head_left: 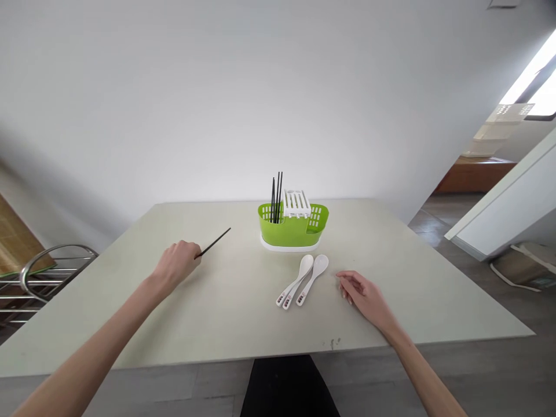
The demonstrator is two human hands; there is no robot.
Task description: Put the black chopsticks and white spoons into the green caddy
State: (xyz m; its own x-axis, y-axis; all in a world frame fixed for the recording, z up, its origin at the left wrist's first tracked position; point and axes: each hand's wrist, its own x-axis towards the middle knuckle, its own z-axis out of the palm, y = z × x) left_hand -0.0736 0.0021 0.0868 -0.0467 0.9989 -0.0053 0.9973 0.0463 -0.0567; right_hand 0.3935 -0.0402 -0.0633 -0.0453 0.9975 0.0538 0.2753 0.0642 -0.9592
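My left hand (pixel 178 263) is closed around a black chopstick (pixel 216 240) whose thin end points up and to the right; I cannot tell whether a second one lies along it. To the right stands a green utensil holder (pixel 284 233) on a white base, with a white slotted rack (pixel 297 202) on top. Several black chopsticks (pixel 278 197) stand upright in its left compartment. In front of it lie white spoons (pixel 311 278), two of them overlapping, handles toward me. My right hand (pixel 365 294) rests just right of the spoons, fingers loosely bent, holding nothing.
Everything stands on a pale table (pixel 234 324) against a white wall (pixel 269 98). A metal rack (pixel 56 272) with a wooden board is beyond the table's left edge. To the right, a box-like object (pixel 523 265) sits on the grey floor.
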